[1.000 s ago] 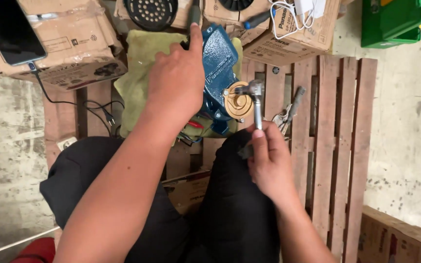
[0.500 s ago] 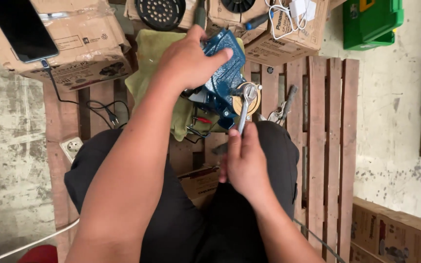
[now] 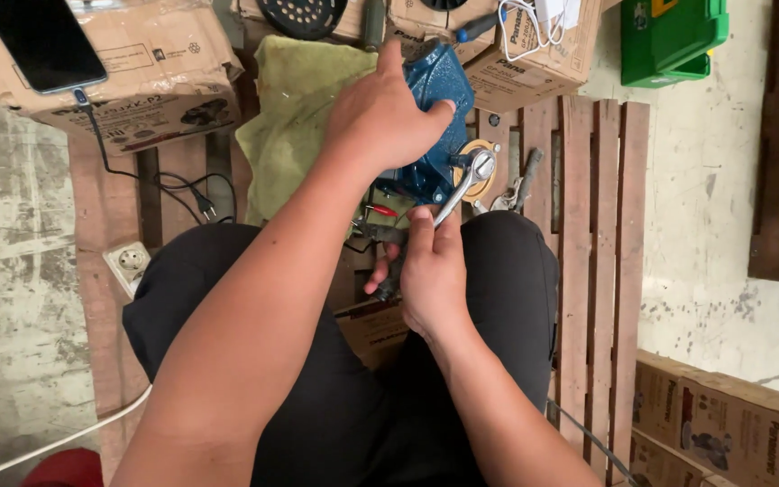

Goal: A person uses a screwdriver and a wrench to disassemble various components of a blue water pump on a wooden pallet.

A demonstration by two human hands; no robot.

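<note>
Gripping blue vise (image 3: 439,86) top w/ left hand (image 3: 385,113), upper center; right hand (image 3: 432,271) clamped on metal handle (image 3: 463,185), frame center.

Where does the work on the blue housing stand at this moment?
Done: the blue housing sits on the green cloth, braced by the left hand. In hand: the right hand holds a metal wrench, its head at a fitting on the housing's side. Left: I cannot tell whether the fitting is tight or loose; red-tipped wires hang free.
</note>
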